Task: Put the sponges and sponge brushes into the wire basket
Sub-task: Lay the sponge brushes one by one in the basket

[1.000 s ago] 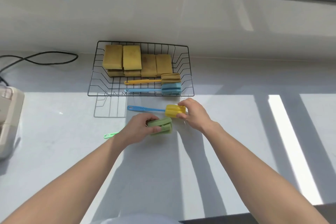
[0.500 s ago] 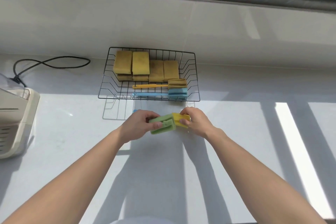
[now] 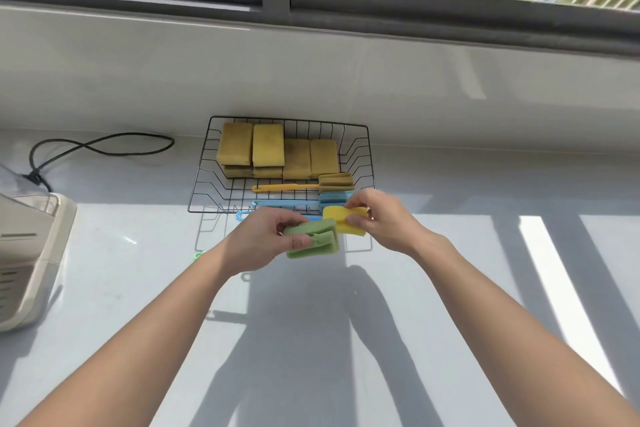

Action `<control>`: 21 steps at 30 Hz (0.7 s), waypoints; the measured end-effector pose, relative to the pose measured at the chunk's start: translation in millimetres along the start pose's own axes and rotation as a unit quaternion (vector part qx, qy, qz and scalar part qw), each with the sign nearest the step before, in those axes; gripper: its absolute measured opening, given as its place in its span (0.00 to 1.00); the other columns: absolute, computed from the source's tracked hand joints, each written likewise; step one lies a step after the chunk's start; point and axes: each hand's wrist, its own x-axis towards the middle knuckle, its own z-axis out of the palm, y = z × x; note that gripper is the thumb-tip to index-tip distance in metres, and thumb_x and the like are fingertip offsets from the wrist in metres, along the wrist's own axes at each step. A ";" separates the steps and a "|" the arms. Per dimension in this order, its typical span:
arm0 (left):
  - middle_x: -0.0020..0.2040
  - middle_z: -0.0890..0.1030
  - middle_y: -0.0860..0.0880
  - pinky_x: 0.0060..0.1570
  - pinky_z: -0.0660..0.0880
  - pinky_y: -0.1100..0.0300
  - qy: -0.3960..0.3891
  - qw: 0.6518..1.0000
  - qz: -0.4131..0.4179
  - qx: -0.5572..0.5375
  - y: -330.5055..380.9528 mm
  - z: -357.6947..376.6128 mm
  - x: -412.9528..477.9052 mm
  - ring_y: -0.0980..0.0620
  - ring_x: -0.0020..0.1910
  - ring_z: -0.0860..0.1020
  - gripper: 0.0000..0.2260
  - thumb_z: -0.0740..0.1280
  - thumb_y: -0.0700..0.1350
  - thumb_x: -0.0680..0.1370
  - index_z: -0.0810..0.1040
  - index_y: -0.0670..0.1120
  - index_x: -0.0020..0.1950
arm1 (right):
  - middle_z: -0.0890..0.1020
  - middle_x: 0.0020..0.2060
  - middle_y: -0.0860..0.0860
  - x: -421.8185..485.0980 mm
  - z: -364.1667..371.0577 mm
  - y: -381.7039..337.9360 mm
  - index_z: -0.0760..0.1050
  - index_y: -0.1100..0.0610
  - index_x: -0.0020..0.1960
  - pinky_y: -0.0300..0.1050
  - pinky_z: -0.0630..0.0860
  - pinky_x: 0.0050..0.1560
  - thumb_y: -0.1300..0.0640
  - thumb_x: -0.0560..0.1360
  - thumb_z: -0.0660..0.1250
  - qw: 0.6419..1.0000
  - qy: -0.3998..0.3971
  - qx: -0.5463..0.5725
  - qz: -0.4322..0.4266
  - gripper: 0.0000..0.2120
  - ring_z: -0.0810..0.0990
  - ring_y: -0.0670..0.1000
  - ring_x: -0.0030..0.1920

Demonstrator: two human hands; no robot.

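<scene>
Fingers of the left hand (image 3: 263, 243) pinch the green sponge brush (image 3: 313, 238) by its head, thumb on top; handle mostly hidden under the hand, only a green tip shows at the left. Right hand (image 3: 381, 218) pinches the yellow sponge brush (image 3: 344, 222) head, its blue handle running left behind the other hand. Both brushes held just in front of the wire basket (image 3: 367, 163), heads touching or nearly so

Done: yellow sponges (image 3: 268, 146) stacked along the back of the basket; two brushes lying in front of them, one tan-headed (image 3: 335, 182), one blue-headed (image 3: 334, 197)

Left, by judgement: the two brushes in hand, not yet over the rim. No other sponge visible on the counter (image 3: 138, 288). Task looks near its end
</scene>
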 end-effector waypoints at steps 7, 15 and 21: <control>0.48 0.84 0.53 0.47 0.77 0.59 -0.001 0.999 0.017 0.031 19.1 -9.3 18.6 0.54 0.45 0.81 0.10 0.76 0.49 0.74 0.84 0.54 0.55 | 0.80 0.52 0.52 53.7 -32.8 -3.9 0.79 0.56 0.58 0.43 0.66 0.49 0.57 0.77 0.70 0.998 0.051 -0.046 -0.012 0.10 0.74 0.52 0.52; 0.50 0.83 0.53 0.51 0.79 0.49 0.018 0.998 0.007 0.056 24.5 -7.1 49.2 0.52 0.48 0.80 0.11 0.76 0.50 0.74 0.84 0.52 0.56 | 0.79 0.56 0.54 107.2 -21.5 11.0 0.78 0.56 0.58 0.43 0.67 0.52 0.57 0.77 0.72 0.997 0.035 -0.058 0.036 0.11 0.75 0.54 0.56; 0.51 0.79 0.56 0.46 0.75 0.58 0.043 0.993 0.008 0.109 18.4 -2.4 77.8 0.56 0.45 0.76 0.13 0.75 0.52 0.74 0.83 0.55 0.58 | 0.76 0.49 0.52 119.5 -9.8 31.4 0.80 0.57 0.53 0.44 0.68 0.50 0.58 0.71 0.76 0.995 -0.003 -0.076 0.059 0.12 0.75 0.56 0.53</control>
